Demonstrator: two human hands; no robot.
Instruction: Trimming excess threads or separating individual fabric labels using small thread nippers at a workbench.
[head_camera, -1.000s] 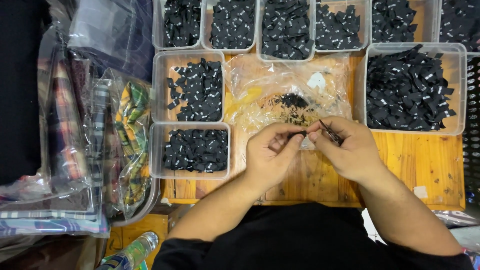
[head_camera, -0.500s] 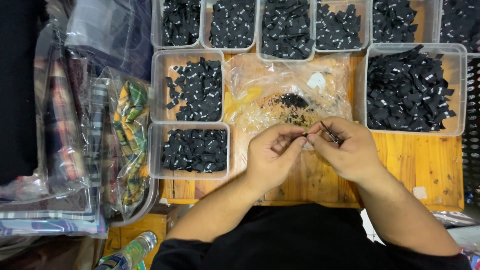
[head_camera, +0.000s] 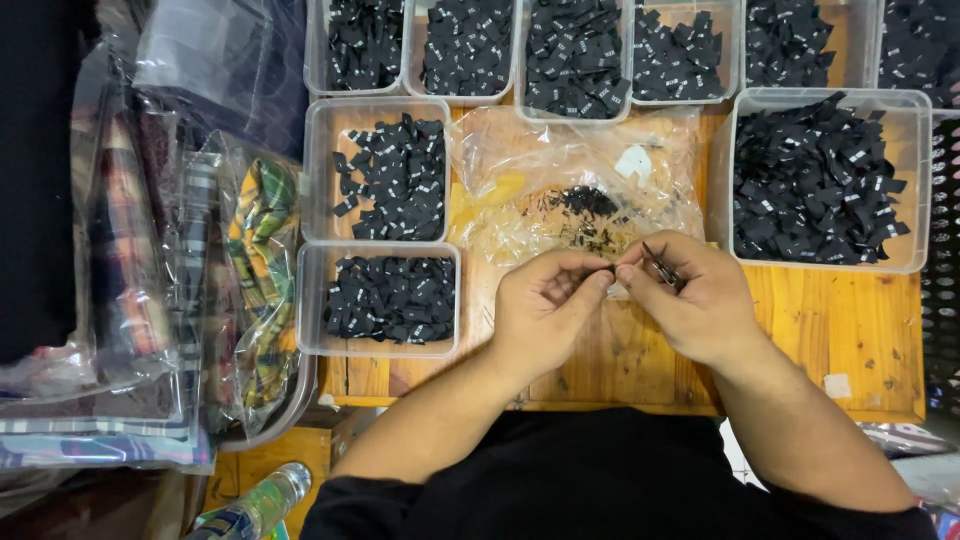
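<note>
Both hands meet over the pale wooden tabletop, just below a crumpled clear plastic bag that lies at the middle of the work area. The left hand has its thumb and forefinger pinched together on a tiny black piece, too small to make out in detail, which sits right where the two hands touch, at the bag's lower edge. The right hand holds a pair of small dark metal snips between thumb and curled fingers, the tool lying slantwise across the hand with its tip toward the pinched piece. Inside the bag lies a scatter of small black scraps. Left of the bag stand two clear plastic tubs of small black folded fabric labels, one upper tub and one lower tub just beside the left hand. Right of the bag sits a larger clear tub heaped with the same black labels. Above the bag runs a row of further clear tubs, also filled with black labels. Far left of the bag lie plaid fabrics in clear plastic wrapping.
</note>
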